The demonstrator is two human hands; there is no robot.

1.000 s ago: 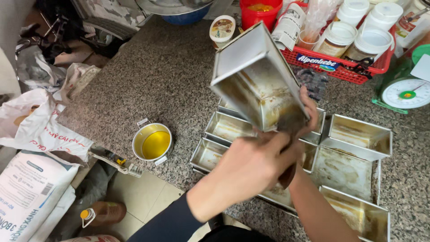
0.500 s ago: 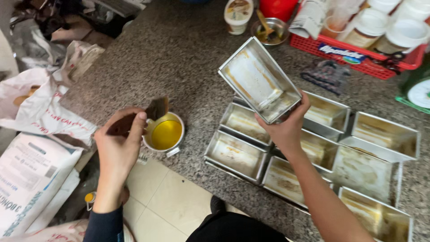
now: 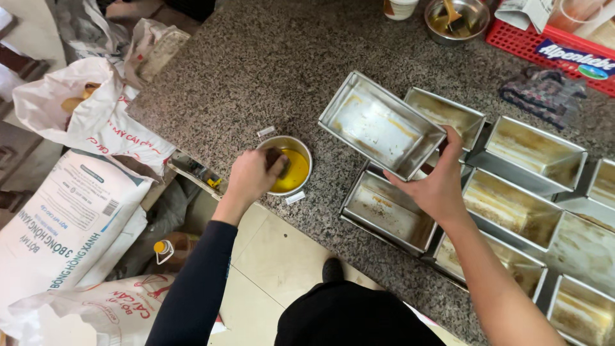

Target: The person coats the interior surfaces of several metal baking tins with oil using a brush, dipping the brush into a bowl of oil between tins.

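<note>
My right hand (image 3: 435,186) holds a rectangular metal loaf tin (image 3: 378,125) by its near corner, tilted above the other tins. My left hand (image 3: 251,176) grips a small brush (image 3: 277,157) and dips its tip into a small white bowl of yellow oil (image 3: 291,168) at the counter's edge. Several more greased loaf tins (image 3: 512,205) sit packed side by side on the speckled granite counter (image 3: 269,70) under and to the right of the held tin.
A red basket (image 3: 551,45) with containers and a metal bowl (image 3: 456,19) stand at the back. A patterned cloth (image 3: 541,90) lies near the basket. White sacks (image 3: 64,218) and plastic bags (image 3: 96,115) sit on the floor to the left.
My left hand left the tin's inside, swung left with the brush and lowered it into the oil bowl. My right hand brought the tin lower and flatter.
</note>
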